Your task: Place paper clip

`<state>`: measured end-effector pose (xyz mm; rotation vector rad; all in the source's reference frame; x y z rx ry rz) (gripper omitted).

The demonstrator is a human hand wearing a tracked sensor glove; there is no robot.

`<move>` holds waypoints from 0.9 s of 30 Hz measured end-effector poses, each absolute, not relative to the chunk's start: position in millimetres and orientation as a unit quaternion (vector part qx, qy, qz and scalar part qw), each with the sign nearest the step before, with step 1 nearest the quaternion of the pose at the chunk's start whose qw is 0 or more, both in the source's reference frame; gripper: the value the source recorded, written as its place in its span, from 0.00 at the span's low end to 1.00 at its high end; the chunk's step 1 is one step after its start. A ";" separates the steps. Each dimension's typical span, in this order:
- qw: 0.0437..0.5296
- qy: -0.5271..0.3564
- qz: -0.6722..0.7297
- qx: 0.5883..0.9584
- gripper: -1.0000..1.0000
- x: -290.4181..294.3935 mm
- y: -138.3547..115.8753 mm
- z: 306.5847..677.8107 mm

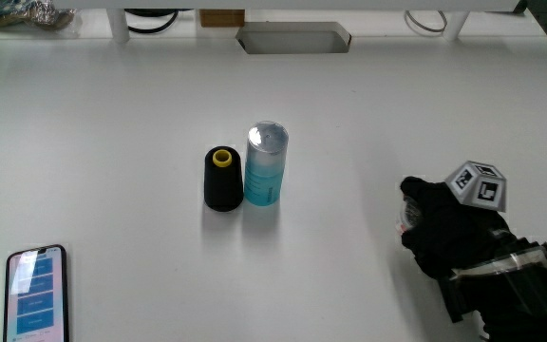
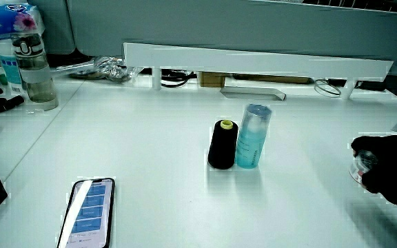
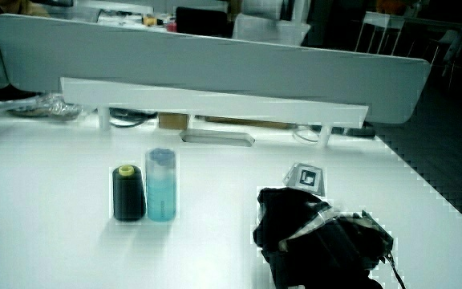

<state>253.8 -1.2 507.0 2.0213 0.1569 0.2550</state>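
Gloved and black, the hand (image 1: 444, 233) rests low on the white table (image 1: 112, 123), well apart from the blue bottle (image 1: 265, 163) and somewhat nearer to the person than it. Its fingers are curled inward around something small and pale, seen at the fingertips in the main view and in a side view (image 2: 361, 164); whether that is the paper clip cannot be told, and no paper clip shows anywhere on the table. The patterned cube (image 1: 478, 184) sits on the back of the hand, and the forearm (image 1: 516, 285) runs toward the person.

A black thread cone (image 1: 222, 179) with a yellow core stands upright, touching the blue bottle, which is also upright. A phone (image 1: 36, 294) with a lit screen lies flat at the table's near edge, well apart from the blue bottle and nearer to the person.

Farther from the person than the blue bottle, a low white partition (image 2: 253, 65) spans the table, with a grey cable slot (image 1: 292, 40) in the surface just before it and cables under it. In a side view a clear water bottle (image 2: 34, 69) stands on the adjoining desk. In both side views a grey screen wall (image 3: 215, 60) rises past the partition.
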 end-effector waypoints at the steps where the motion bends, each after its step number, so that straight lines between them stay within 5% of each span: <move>1: 0.525 0.073 0.105 0.842 0.50 254.6 -1.6 507.7; 27: 0.575 0.141 0.090 0.801 0.50 284.1 17.1 563.1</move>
